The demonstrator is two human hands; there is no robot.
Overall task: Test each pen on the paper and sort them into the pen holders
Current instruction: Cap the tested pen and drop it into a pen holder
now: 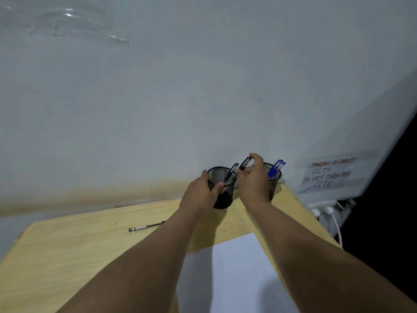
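Two black mesh pen holders stand at the far edge of the wooden table, against the wall. My left hand grips the left holder, which has one black pen in it. My right hand pinches a second black pen at its top end, its lower end inside the left holder's rim. The right holder, partly hidden behind my right hand, holds blue-capped pens. Another black pen lies on the table at left. A white sheet of paper lies near me.
A grey wall rises directly behind the holders. A taped notice about CCTV hangs on the wall at right. Below it are white plugs and a cable past the table's right edge.
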